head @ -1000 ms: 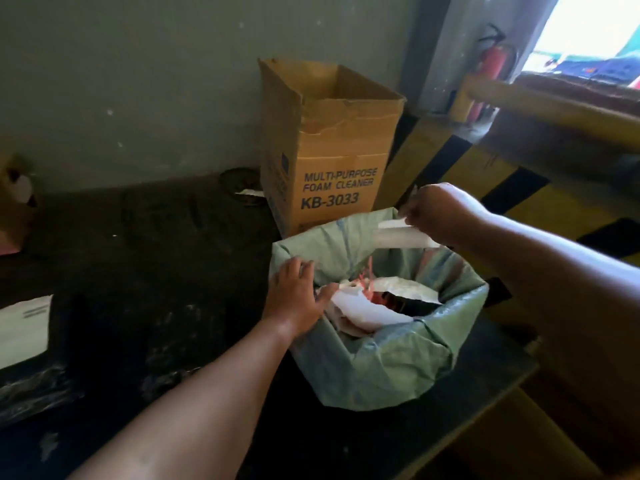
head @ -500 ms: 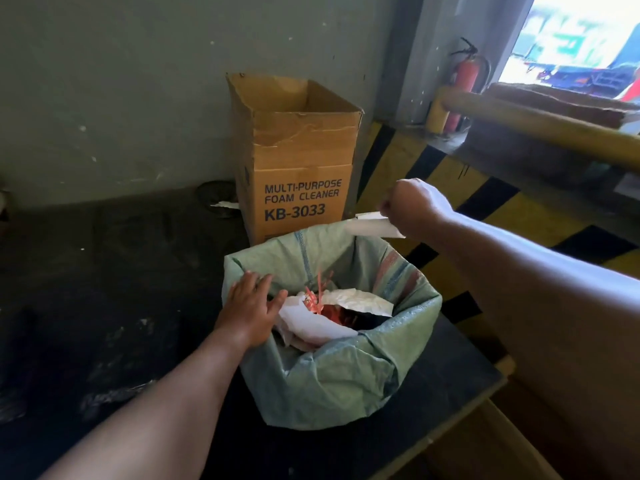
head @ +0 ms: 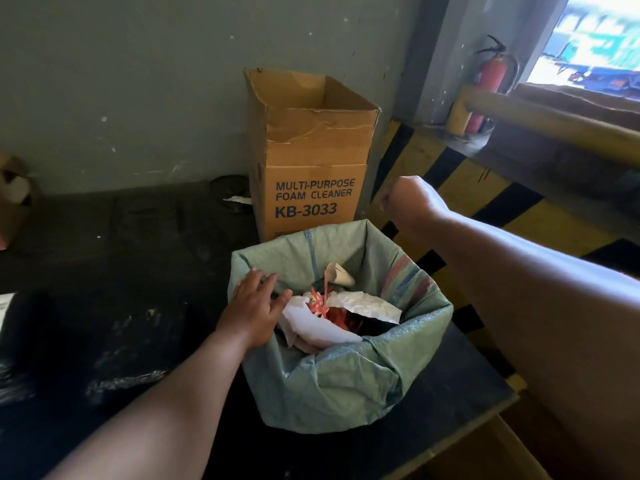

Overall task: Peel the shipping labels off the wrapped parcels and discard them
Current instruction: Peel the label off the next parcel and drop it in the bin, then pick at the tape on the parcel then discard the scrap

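A green woven sack (head: 346, 382) stands open on the dark table, holding crumpled white labels (head: 322, 327) and red scraps. A curled white label (head: 338, 274) lies at the back of the sack's inside. My left hand (head: 252, 306) rests flat on the sack's left rim, fingers straight, thumb towards the paper. My right hand (head: 410, 199) hovers above the sack's far right rim, curled into a fist with nothing visible in it. A black wrapped parcel (head: 20, 341) with a white label (head: 5, 306) lies at the left edge.
An open cardboard box (head: 311, 161) marked foam cleaner stands just behind the sack. A yellow-and-black striped barrier (head: 485, 188) and a yellow rail (head: 554, 123) run along the right, with a red fire extinguisher (head: 491, 74) behind. The table's right edge (head: 485, 420) is close to the sack.
My right hand held a white label over the sack; now the hand holds nothing and a curled label lies inside the sack. My left hand stayed on the rim.
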A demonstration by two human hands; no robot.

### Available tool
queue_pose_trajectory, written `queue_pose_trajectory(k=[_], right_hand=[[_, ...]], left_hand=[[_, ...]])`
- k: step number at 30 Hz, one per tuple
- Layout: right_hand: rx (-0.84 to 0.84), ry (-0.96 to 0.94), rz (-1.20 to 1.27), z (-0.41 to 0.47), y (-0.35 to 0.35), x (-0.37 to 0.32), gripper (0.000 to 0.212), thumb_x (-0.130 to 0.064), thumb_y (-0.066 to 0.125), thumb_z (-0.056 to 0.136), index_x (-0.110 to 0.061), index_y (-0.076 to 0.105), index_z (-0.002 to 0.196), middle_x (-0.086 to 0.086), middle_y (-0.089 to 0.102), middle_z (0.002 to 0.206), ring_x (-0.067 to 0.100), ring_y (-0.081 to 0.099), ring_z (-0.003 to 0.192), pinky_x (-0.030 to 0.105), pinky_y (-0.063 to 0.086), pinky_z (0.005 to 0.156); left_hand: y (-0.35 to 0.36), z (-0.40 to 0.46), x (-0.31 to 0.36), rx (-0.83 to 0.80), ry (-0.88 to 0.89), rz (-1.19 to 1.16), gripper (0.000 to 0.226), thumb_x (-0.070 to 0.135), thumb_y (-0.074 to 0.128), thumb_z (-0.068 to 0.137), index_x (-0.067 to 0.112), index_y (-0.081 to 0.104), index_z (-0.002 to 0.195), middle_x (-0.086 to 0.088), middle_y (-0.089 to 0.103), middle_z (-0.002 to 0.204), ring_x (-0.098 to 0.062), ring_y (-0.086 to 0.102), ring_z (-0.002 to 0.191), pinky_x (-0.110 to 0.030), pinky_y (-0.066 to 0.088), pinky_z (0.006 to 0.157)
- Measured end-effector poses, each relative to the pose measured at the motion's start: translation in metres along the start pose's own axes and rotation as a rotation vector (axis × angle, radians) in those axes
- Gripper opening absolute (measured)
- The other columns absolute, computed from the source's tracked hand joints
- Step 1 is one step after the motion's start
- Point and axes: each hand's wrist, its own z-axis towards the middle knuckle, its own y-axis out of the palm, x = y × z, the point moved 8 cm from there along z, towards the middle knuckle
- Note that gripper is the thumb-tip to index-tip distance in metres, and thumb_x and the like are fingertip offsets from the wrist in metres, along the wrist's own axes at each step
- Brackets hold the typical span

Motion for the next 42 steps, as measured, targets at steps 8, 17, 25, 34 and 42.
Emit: queue_pose_trajectory(k=[8,17,25,34,42], right_hand=[[-0.145,-0.247,-0.047,-0.011,0.041,-0.056,0.03,-0.037,0.06,0.093,-0.021,0.067,0.117,0.002,0.069,0.112,0.023,0.064,0.102,0.032,0.051,0.086],[-0.297,-0.476,-0.038,-0.032,0.11,-0.189,0.049,-0.052,0.058,0.092,-0.022,0.059,0.131,0.002,0.063,0.129,0.023,0.059,0.117,0.031,0.048,0.091],[-0.436,-0.506,0.083,-0.06,0.201,-0.305,0.049,-0.049,0.062,0.09,-0.023,0.059,0.131,0.007,0.067,0.121,0.025,0.063,0.111,0.035,0.051,0.094],[-0.56,-0.454,0.094,-0.082,0.304,-0.358,0.03,-0.036,0.055,0.097,-0.019,0.066,0.118,0.003,0.071,0.111,0.021,0.065,0.105,0.035,0.053,0.092],[-0.551,-0.407,0.065,-0.08,0.343,-0.371,0.025,-0.03,0.051,0.099,-0.02,0.07,0.111,0.004,0.065,0.113,0.021,0.064,0.099,0.037,0.053,0.089]], left_hand=[[-0.006,-0.006,0.008,-0.04,-0.03,0.028,0.067,0.062,0.033,0.1,0.024,0.03,0.156,-0.005,0.016,0.166,-0.023,0.01,0.154,-0.045,0.019,0.122],[-0.071,-0.048,-0.088,0.056,-0.147,0.129,0.072,0.063,0.038,0.099,0.021,0.028,0.157,-0.006,0.024,0.164,-0.024,0.014,0.154,-0.048,0.02,0.123],[-0.095,-0.131,-0.252,-0.032,-0.45,0.148,0.075,0.066,0.036,0.098,0.021,0.025,0.157,-0.009,0.022,0.163,-0.029,0.019,0.152,-0.048,0.023,0.121],[-0.072,-0.121,-0.297,-0.051,-0.37,0.014,0.085,0.066,0.046,0.095,0.018,0.019,0.159,-0.006,0.008,0.168,-0.025,0.014,0.153,-0.045,0.024,0.122],[-0.059,-0.081,-0.319,-0.104,-0.291,-0.045,0.098,0.074,0.047,0.09,0.018,0.009,0.162,0.001,-0.005,0.17,-0.018,-0.007,0.155,-0.045,0.016,0.124]])
